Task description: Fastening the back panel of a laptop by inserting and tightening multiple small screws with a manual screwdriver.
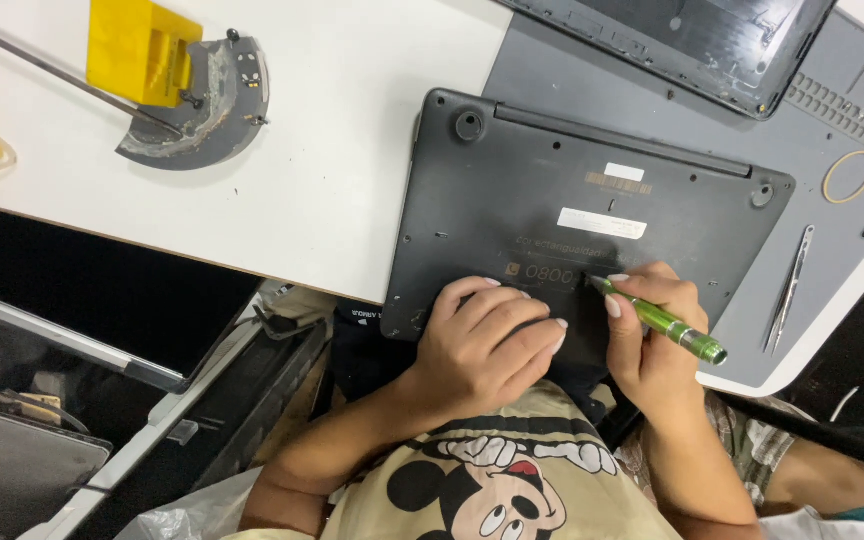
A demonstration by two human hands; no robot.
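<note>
a: status from my feed: dark grey laptop, flipped underside-up (592, 215), lies half on the white bench (332, 190), half on the grey silicone work mat (832, 250), its near edge at the person's lap. base cover looks fully seated, no gap that i can see.

b: hands?

a: left hand (482, 345) flat on the near edge of the base, fingers (512, 310) loosely together, pressing, gripping nothing. right hand (652, 335) has its fingers clamped on a slim green metal-handled screwdriver (667, 322), tip down on the base just beside the left fingertips.

b: how far along?

a: my read: early. cover on, no loose screws visible near the laptop. i'd judge one near-edge screw is being worked; the rest of the base looks untouched.

b: what can't you see?

a: the tip's contact point is too small to resolve, can't tell if it sits in a screw head. the laptop's near edge is hidden under both hands. silver metal tweezers (790, 290) and a tan rubber band ring (849, 177) lie on the mat, well apart from the hands. a second dark laptop shell (692, 40) is cut off at the top. tiny parts in the mat's corner tray are unreadable. yellow block on a grey half-round plate (197, 100), far left, purpose unclear.
</note>
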